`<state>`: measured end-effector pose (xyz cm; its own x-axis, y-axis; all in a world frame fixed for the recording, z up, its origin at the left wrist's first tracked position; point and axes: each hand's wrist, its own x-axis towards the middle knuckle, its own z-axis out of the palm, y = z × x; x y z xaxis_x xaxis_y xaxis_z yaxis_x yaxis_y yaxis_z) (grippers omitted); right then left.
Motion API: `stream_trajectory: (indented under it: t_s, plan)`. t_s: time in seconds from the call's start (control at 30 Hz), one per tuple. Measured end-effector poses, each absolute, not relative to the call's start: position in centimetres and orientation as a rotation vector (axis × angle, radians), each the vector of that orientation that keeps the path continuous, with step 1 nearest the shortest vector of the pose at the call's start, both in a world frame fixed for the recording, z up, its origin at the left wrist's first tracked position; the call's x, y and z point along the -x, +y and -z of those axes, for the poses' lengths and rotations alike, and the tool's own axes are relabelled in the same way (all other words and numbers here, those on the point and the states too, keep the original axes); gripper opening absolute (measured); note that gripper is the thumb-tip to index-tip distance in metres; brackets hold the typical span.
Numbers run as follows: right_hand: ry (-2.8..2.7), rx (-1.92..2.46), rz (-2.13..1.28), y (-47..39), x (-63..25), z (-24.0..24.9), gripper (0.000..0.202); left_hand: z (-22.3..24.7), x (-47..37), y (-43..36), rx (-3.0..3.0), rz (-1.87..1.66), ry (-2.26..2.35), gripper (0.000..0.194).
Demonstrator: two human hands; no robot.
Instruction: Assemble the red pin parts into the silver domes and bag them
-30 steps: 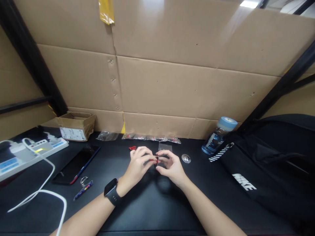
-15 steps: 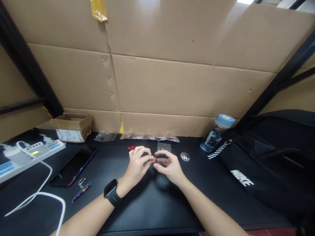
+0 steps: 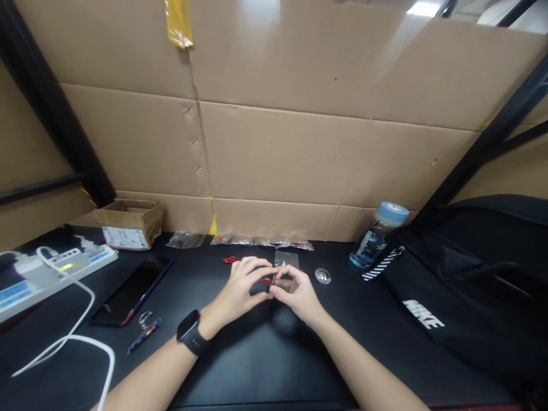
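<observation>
Both hands meet over the middle of the black table. Between the fingertips is a thin silvery piece (image 3: 273,279), seen edge-on and too small to name, with a bit of red (image 3: 266,281) beside it. My right hand (image 3: 297,294) pinches this piece between thumb and fingers. My left hand (image 3: 244,285), a dark watch on its wrist, curves around from the other side, its index finger and thumb tips at the piece. Just right of my hands lies a clear round disc (image 3: 322,275). Behind them are a small clear bag (image 3: 286,259) and a red cord-like bundle (image 3: 229,260).
Several small packets (image 3: 261,242) line the cardboard wall (image 3: 274,160). On the left are a phone (image 3: 132,291), a key ring (image 3: 145,332), a power strip (image 3: 100,260), a white cable (image 3: 88,338) and a cardboard box (image 3: 132,222). A bottle (image 3: 372,242) and a black backpack (image 3: 466,285) stand right.
My left fingers have spread wider around the thin piece, and the red bit now shows between them. My right hand keeps its pinch. The view has shifted slightly.
</observation>
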<state>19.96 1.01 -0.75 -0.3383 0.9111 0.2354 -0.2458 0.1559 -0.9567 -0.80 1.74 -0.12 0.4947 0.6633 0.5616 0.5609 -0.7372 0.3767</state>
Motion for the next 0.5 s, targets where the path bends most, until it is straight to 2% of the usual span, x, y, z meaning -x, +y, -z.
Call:
stream_trajectory:
  t_s: [0.13, 0.3, 0.5]
  plan:
    - [-1.447, 0.730, -1.295, 1.1, -20.1, 0.3, 0.017, 0.1, 0.7, 1.9, -2.572, -1.165, 1.106, 0.047]
    - [-1.556, 0.795, -1.148, 1.7, -20.4, 0.8, 0.017, 0.1, 0.7, 1.9, -2.574, -1.220, 1.100, 0.045]
    - [-1.575, 0.810, -1.172, 1.9, -20.1, 1.6, 0.016, 0.8, 0.5, 2.1, -2.579, -1.193, 1.080, 0.046]
